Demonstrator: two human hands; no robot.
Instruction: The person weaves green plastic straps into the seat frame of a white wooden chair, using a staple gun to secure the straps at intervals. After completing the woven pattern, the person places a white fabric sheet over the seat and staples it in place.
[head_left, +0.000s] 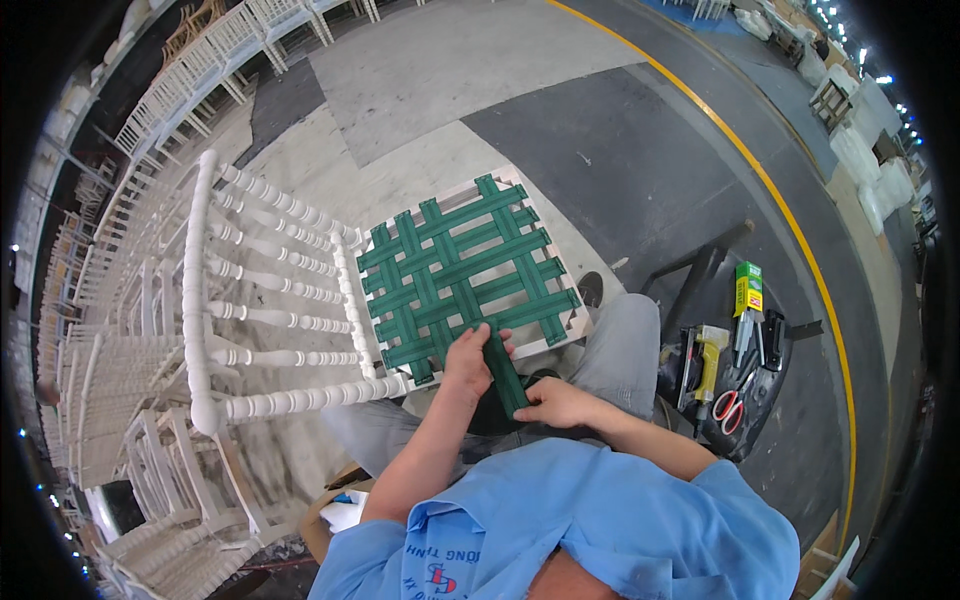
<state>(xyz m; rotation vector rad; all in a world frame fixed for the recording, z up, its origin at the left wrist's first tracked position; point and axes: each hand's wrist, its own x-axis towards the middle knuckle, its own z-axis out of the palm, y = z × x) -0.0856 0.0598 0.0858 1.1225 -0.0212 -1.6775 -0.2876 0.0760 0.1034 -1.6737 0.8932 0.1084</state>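
Observation:
A white wooden chair (pixel 205 290) with turned spindles stands before me, its back to the left. Dark green webbing straps (pixel 470 268) are woven over and under across its seat frame (pixel 585 322). From the seat's near edge one webbing strap (pixel 504 372) runs loose toward me. My left hand (pixel 470 360) is closed round this strap close to the seat edge, thumb on top. Lower and to the right, my right hand (pixel 560 403) pinches the strap's free end between thumb and fingers. A dark thing behind the strap, on my lap, is partly hidden.
On a black stool (pixel 770 400) at my right lie a yellow-handled staple gun (pixel 708 368), red-handled scissors (pixel 728 410), a green-and-yellow box (pixel 748 288) and a black tool (pixel 773 340). Several white chairs (pixel 150 440) crowd the left. A yellow line (pixel 760 170) crosses the floor.

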